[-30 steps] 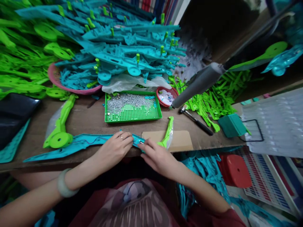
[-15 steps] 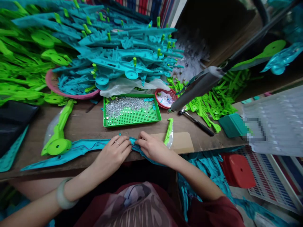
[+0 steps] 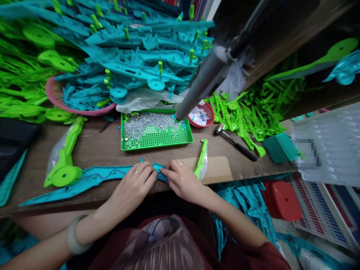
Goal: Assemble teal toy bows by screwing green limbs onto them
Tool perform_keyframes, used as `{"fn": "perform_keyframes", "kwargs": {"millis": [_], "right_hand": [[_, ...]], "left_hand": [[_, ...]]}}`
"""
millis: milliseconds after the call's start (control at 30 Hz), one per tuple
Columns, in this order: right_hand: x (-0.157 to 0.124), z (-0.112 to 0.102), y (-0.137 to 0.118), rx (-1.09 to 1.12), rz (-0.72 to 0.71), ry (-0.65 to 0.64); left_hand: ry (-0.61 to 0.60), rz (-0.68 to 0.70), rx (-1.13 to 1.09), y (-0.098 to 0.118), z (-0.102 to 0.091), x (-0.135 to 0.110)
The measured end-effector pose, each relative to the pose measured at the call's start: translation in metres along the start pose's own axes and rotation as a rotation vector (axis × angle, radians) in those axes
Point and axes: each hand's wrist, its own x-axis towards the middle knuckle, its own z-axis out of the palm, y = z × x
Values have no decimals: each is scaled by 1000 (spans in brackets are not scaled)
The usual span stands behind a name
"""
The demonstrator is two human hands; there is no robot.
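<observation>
**Teal plastic part** (image 3: pixel 84 180): long and blade-shaped, lying flat along the near edge of the table (image 3: pixel 107 146), with its pointed end to the left.

**Left hand** (image 3: pixel 135 183): ringed, with a pale bangle (image 3: pixel 71 236) at the wrist. The fingers are pressed together on the part's right end.

**Right hand** (image 3: pixel 182 180): just beside the left, fingertips meeting it. The fingers are drawn together and pinch the same end of the part.

**Green plastic part** (image 3: pixel 63 165): has a round disc end and rests on the teal part's left stretch.

**Cardboard sheet** (image 3: pixel 218 168): right of the hands, with a bagged green handle (image 3: pixel 201 159) lying at its left edge.

**Green mesh tray** (image 3: pixel 157 138): behind the hands, half covered with small silver screws.

**Red basket** (image 3: pixel 209 110) and **hammer** (image 3: pixel 236 142): right of the tray.

**Grey cylinder** (image 3: pixel 197 88): hangs slanted over the tray's far right corner.

**Pink basin** (image 3: pixel 53 99): far left, under heaped teal parts.
</observation>
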Motion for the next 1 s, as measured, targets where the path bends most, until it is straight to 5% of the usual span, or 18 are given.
{"fn": "perform_keyframes", "kwargs": {"millis": [300,733,1000], "right_hand": [[7,-8,-9,-94,23,-92],[2,3,6,108,-18,17],[9,-7,-4,73,45,-87]], "left_hand": [[-10,-39,-60,-1,-1,6],[-39,-48,-52,-6,-6,14],[-2,-50,-83,-5,-2,14]]}}
